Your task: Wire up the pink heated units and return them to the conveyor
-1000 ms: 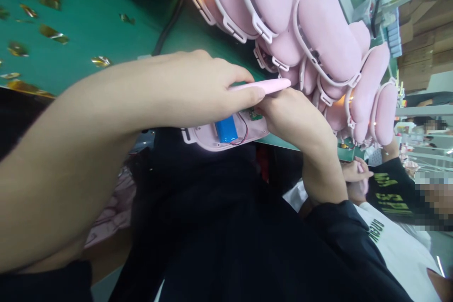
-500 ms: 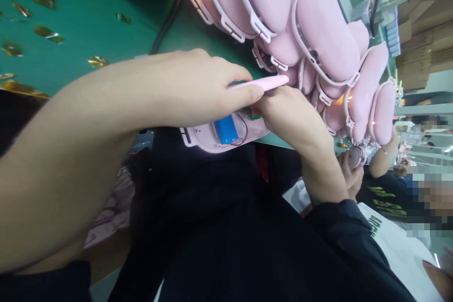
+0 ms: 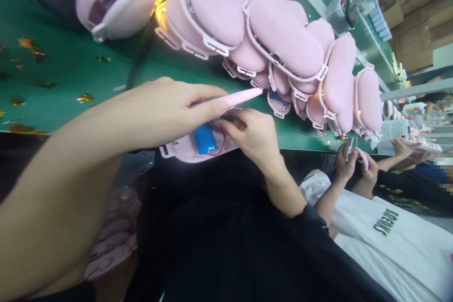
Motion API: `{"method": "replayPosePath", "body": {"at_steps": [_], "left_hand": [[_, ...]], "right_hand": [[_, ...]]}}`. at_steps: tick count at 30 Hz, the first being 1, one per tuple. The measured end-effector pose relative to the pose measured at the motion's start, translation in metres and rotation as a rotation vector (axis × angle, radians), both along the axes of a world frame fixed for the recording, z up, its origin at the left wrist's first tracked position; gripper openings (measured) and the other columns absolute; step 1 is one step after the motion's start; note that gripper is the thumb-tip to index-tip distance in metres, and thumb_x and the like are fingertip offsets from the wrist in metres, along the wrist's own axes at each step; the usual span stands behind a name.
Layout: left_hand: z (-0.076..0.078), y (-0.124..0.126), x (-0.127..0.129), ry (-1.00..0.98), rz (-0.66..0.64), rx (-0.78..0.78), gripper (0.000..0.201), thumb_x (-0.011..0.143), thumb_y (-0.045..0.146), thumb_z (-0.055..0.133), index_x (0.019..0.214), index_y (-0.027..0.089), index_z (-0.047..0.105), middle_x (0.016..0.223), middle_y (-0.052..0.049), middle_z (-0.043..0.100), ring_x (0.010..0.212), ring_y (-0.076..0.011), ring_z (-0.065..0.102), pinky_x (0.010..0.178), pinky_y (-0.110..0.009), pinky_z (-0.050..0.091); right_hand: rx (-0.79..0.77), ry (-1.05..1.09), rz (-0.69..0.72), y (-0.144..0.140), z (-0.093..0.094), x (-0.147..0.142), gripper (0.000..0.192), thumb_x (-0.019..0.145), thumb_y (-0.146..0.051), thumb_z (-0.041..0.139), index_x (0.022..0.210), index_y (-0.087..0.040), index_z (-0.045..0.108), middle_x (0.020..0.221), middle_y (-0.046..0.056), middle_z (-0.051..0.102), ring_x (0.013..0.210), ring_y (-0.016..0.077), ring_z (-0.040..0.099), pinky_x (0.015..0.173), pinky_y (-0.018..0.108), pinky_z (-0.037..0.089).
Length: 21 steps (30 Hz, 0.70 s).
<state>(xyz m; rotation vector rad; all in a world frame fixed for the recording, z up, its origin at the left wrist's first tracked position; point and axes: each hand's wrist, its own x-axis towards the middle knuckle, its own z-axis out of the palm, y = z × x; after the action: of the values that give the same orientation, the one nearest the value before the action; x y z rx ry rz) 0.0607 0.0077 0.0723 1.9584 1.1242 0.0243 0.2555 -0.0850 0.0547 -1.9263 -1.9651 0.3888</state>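
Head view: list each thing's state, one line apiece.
Pink panel: held, seen edge-on
Left hand: closed on that panel
Pink shell: open, inside showing
Blue block: uncovered, lying in that shell
Right hand: partly curled, at that shell
Pink units: piled up
Amber light: lit
Gold scraps: scattered on the green table

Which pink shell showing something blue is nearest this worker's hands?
The open shell partly hidden by the left hand and right hand, its blue block exposed; the other shells sit farther off.

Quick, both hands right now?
Left hand: closed on the thin pink piece.
Right hand: curled at the open pink shell; its grip cannot be told.
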Motion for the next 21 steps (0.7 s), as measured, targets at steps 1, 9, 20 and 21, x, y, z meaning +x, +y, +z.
{"method": "replayPosePath", "body": {"at_steps": [1, 9, 20, 21], "left_hand": [[0.002, -0.001, 0.001, 0.015, 0.006, 0.001, 0.07, 0.092, 0.09, 0.031, 0.14, 0.053, 0.066, 0.123, 0.01, 0.078, 0.096, -0.0286, 0.073, 0.077, -0.033, 0.046], [0.011, -0.019, 0.007, 0.156, -0.074, 0.098, 0.074, 0.091, 0.078, 0.024, 0.148, 0.046, 0.059, 0.105, -0.005, 0.078, 0.091, -0.0386, 0.071, 0.079, -0.047, 0.05], [0.001, -0.035, 0.008, 0.107, -0.041, 0.198, 0.07, 0.091, 0.073, 0.027, 0.146, 0.046, 0.061, 0.122, -0.004, 0.078, 0.106, -0.0405, 0.073, 0.09, -0.054, 0.056], [0.002, -0.034, 0.009, 0.114, -0.037, 0.196, 0.069, 0.091, 0.074, 0.027, 0.145, 0.047, 0.062, 0.119, -0.003, 0.078, 0.103, -0.0395, 0.073, 0.089, -0.053, 0.056]], "right_hand": [[-0.013, -0.002, -0.018, 0.001, -0.003, -0.005, 0.021, 0.098, -0.044, 0.076, 0.094, -0.024, 0.083, 0.088, 0.003, 0.081, 0.079, 0.0183, 0.073, 0.075, 0.031, 0.054], [0.016, 0.114, 0.161, -0.01, 0.002, 0.028, 0.014, 0.101, -0.021, 0.069, 0.098, -0.023, 0.082, 0.106, 0.005, 0.077, 0.102, 0.0202, 0.073, 0.093, 0.033, 0.059], [0.067, 0.074, 0.14, -0.005, -0.025, 0.044, 0.016, 0.094, -0.02, 0.076, 0.097, -0.031, 0.087, 0.109, 0.002, 0.078, 0.102, 0.0217, 0.072, 0.094, 0.036, 0.06], [0.064, 0.071, 0.14, -0.003, -0.026, 0.044, 0.017, 0.094, -0.02, 0.076, 0.098, -0.032, 0.087, 0.111, 0.002, 0.078, 0.104, 0.0221, 0.072, 0.095, 0.036, 0.06]]}}
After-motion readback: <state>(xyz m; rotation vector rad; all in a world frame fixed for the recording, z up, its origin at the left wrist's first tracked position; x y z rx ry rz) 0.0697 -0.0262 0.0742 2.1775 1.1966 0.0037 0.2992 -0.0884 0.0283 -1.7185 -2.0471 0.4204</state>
